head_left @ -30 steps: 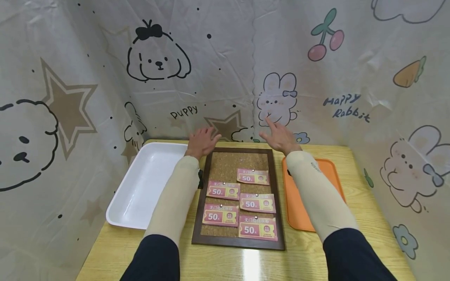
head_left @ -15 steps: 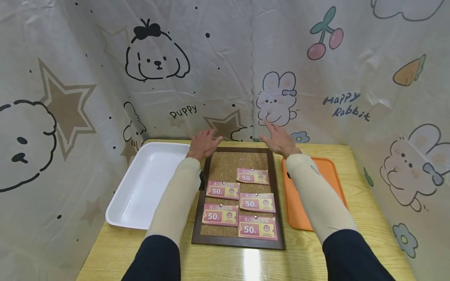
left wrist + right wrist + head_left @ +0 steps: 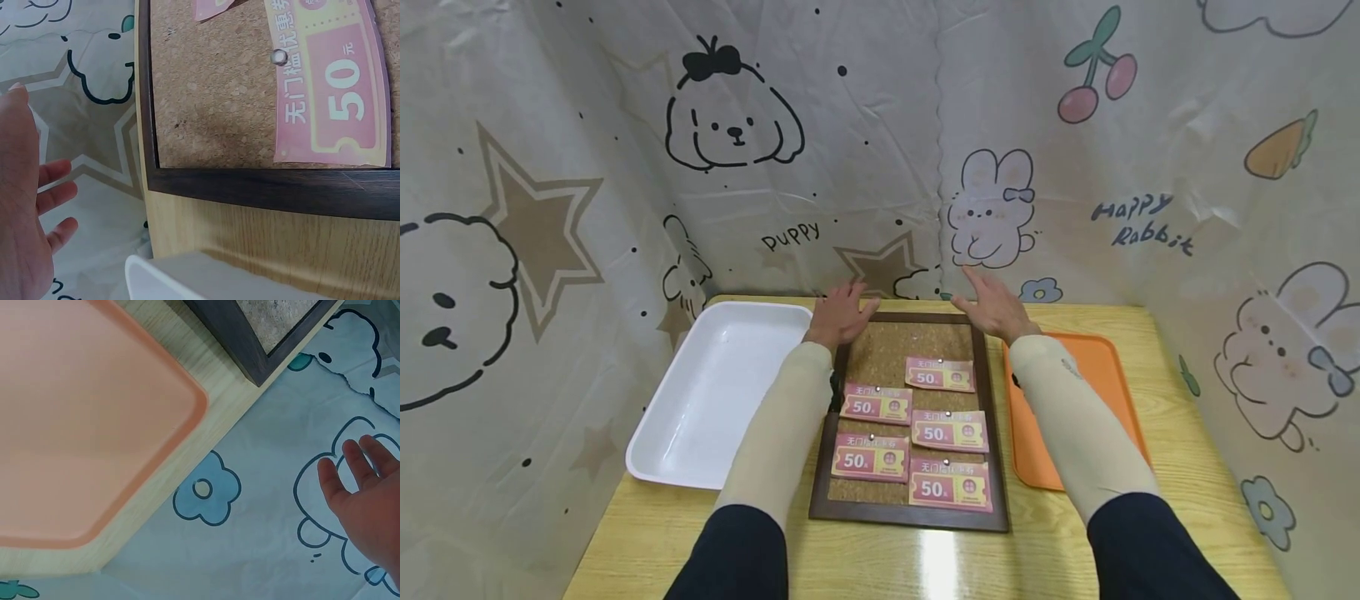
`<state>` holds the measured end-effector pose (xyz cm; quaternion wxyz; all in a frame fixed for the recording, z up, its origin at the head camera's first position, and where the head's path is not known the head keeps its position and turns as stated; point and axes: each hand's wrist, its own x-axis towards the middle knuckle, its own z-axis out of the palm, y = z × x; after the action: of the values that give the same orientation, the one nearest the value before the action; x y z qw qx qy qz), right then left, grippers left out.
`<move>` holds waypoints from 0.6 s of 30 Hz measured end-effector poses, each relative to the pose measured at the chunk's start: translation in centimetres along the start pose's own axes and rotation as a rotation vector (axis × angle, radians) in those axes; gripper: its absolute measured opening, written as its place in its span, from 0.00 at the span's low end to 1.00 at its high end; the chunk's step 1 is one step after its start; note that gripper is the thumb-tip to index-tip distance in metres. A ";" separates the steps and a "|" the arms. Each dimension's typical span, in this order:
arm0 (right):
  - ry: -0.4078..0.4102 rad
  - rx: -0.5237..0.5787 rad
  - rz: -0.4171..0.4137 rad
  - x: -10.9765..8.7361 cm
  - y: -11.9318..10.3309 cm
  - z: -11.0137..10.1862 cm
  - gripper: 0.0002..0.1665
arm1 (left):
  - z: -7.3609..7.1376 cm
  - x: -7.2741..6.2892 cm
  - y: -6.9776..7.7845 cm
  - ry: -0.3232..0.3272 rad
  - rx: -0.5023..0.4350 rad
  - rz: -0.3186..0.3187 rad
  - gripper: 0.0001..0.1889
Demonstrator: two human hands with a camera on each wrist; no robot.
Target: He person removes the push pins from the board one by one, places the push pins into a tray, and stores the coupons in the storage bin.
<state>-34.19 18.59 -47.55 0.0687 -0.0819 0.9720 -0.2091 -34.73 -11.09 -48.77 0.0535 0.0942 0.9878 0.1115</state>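
Observation:
A dark-framed cork board (image 3: 880,337) lies on the table with several pink coupons marked 50 pinned to it; one coupon (image 3: 938,375) sits at the upper right. In the left wrist view a metal pushpin (image 3: 279,57) shows on a coupon (image 3: 353,106). My left hand (image 3: 839,315), fingers spread, is over the board's far left corner. My right hand (image 3: 996,307) is beyond its far right corner, fingers extended. Both hands hold nothing. The wrist views also show the left hand (image 3: 22,206) and right hand (image 3: 369,500) with loose fingers.
To the left of the board stands a white tray (image 3: 700,392); to the right lies an orange tray (image 3: 1030,450), partly behind the right forearm. A printed curtain (image 3: 880,167) rises along the wooden table's (image 3: 865,562) far edge and both sides.
Both hands have shifted slightly: the left a little right, and the right a little lower in the head view. The board, coupons and trays have stayed in place.

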 end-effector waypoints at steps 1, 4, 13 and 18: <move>0.000 0.007 0.000 0.0 0.0 0.1 0.44 | 0.0 -0.1 0.0 0.001 0.000 0.001 0.35; 0.001 0.020 -0.004 -0.1 0.0 0.3 0.44 | 0.3 -0.2 0.2 -0.003 -0.003 0.001 0.35; -0.007 0.047 -0.013 0.0 0.3 1.0 0.44 | 1.7 -0.3 0.5 -0.029 -0.047 -0.026 0.36; -0.009 0.057 -0.005 -0.2 0.4 1.4 0.44 | 2.2 -0.5 0.5 -0.024 -0.052 -0.015 0.35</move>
<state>-33.81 18.42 -48.95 0.0747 -0.0835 0.9652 -0.2365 -33.86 -10.26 -50.73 0.0688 0.0868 0.9845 0.1358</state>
